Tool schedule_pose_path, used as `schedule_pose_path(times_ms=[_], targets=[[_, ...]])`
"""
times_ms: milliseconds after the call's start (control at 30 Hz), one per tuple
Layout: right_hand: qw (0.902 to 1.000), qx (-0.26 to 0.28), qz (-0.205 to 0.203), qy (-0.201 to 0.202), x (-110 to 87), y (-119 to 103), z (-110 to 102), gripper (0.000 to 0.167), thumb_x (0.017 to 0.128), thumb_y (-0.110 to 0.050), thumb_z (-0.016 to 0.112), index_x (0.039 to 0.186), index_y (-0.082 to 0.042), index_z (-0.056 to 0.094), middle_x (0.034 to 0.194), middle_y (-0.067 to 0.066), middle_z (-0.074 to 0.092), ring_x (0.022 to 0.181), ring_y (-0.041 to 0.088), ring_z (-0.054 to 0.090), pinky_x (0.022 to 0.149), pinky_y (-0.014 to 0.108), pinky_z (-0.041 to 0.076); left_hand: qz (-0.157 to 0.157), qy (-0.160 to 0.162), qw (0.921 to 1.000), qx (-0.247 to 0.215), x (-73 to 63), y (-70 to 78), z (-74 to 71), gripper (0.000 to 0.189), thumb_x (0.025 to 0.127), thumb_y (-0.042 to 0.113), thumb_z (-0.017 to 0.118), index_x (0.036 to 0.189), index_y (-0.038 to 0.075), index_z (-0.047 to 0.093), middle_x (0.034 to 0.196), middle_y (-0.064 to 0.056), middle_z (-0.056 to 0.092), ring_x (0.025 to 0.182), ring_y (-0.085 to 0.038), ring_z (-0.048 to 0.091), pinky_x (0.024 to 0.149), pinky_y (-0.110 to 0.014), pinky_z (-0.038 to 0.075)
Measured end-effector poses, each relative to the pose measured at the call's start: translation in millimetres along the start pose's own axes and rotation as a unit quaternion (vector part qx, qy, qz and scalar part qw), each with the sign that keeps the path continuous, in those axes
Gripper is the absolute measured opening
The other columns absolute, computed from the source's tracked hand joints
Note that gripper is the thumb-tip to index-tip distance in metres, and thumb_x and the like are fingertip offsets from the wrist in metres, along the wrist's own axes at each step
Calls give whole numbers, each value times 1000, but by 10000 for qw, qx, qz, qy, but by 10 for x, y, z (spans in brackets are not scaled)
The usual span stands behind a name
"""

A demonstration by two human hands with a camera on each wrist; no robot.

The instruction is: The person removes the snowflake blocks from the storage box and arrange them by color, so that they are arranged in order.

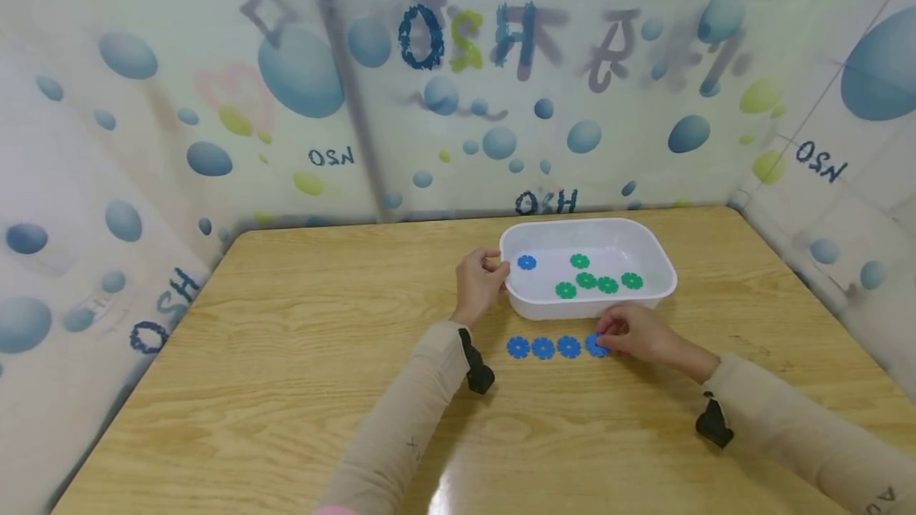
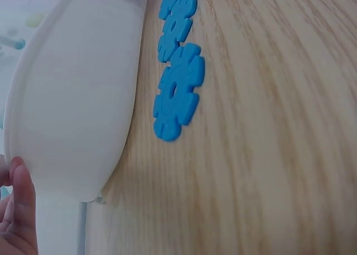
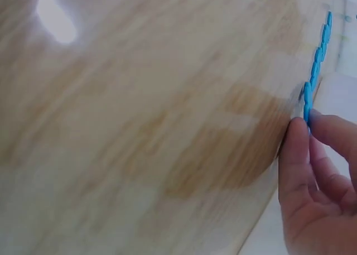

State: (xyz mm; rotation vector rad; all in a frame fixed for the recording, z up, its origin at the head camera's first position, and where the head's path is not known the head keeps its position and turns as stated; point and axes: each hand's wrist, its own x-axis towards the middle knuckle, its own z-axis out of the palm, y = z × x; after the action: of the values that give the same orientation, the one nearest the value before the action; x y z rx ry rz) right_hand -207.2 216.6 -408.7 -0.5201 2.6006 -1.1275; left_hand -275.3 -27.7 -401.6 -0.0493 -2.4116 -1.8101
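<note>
My left hand (image 1: 478,286) pinches the left rim of a white plastic tray (image 1: 558,310) between thumb and fingers. In the left wrist view its fingertips (image 2: 22,177) lie at the tray's edge. My right hand (image 1: 639,332) pinches a blue flower-shaped plastic disc (image 1: 594,346) between thumb and finger, partly covering it. That disc (image 3: 307,100) is at the near end of the row in the right wrist view. More blue discs (image 1: 543,348) lie flat in a row leftward, in front of the tray. Inside the tray are several green discs (image 1: 586,280) and one blue disc (image 1: 526,262).
A wooden table (image 1: 300,356) carries everything, the tray standing toward its back edge. Behind and at both sides hangs a pale curtain (image 1: 458,118) with printed bubbles and lettering. Black straps with small black pieces (image 1: 479,372) are on both sleeves.
</note>
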Motion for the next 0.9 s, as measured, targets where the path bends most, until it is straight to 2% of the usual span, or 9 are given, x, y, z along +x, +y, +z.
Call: schedule_pose_path(times_ms=[133, 367, 833, 900], targets=[[10000, 32, 45, 15, 7, -8, -10, 10, 80, -5, 63, 85, 3, 60, 70, 3, 56, 57, 14, 54, 48, 25, 49, 30, 18, 10000, 47, 13, 12, -3, 28, 80, 5, 61, 106, -5, 58, 71, -9, 56, 65, -35, 61, 50, -25, 52], [9999, -41, 140, -39, 17, -32, -10, 10, 80, -6, 63, 86, 3, 60, 71, 3, 57, 58, 13, 56, 49, 23, 50, 25, 37, 9999, 92, 11, 33, -19, 28, 80, 4, 61, 106, -5, 58, 71, -9, 56, 64, -35, 62, 47, -22, 50], [10000, -66, -31, 29, 14, -10, 13, 8, 79, -4, 63, 83, 2, 60, 70, 3, 56, 57, 12, 55, 48, 23, 50, -27, 5, 9999, 128, -6, 19, -11, 29, 80, 4, 61, 107, -5, 57, 71, -9, 55, 64, -34, 61, 45, -20, 48], [9998, -129, -155, 48, 2, 4, 7, 9, 79, -5, 64, 83, 1, 60, 72, 2, 56, 58, 11, 54, 49, 23, 49, -26, -11, 9999, 111, -11, 16, -7, 29, 80, 4, 61, 107, -5, 57, 71, -9, 56, 62, -32, 61, 45, -20, 48]])
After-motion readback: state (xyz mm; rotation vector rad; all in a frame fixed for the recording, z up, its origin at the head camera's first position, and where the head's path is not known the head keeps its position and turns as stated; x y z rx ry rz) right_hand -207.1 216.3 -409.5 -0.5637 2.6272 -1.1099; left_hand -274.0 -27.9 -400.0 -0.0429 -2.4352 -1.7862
